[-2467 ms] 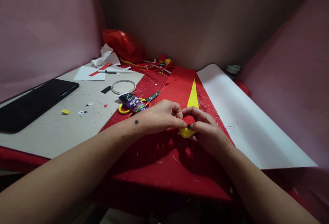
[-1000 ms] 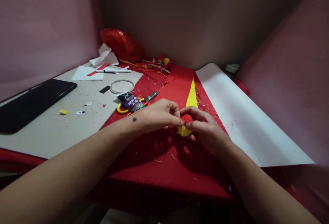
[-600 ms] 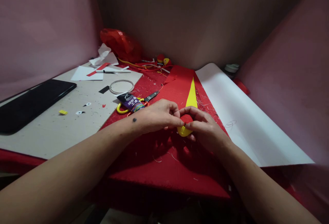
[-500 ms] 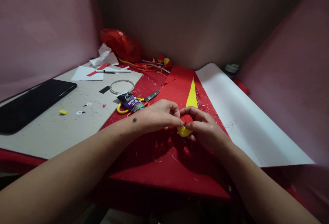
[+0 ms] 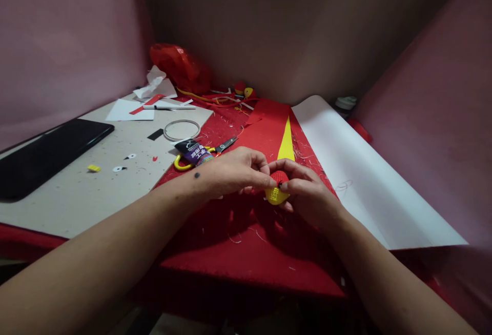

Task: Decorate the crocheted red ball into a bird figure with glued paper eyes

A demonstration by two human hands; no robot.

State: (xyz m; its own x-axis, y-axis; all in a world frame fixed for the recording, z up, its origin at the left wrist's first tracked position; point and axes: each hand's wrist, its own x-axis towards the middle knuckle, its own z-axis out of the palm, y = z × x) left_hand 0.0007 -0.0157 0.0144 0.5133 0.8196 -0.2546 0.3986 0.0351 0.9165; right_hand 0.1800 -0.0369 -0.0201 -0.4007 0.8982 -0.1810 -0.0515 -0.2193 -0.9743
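Over the red cloth's (image 5: 246, 253) near part, the left hand (image 5: 246, 173) and right hand (image 5: 307, 186) pinch a red-and-yellow ball (image 5: 277, 196) between them, yellow end toward the wearer, red end away, its long axis roughly near-to-far.

the purple tube (image 5: 197, 154) reads "手工专用胶" (white print).

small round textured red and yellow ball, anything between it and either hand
Nothing visible: the left hand and right hand both have fingers on the ball. The yellow-handled metal scissors and purple-black printed tube lie past the left hand, not between.
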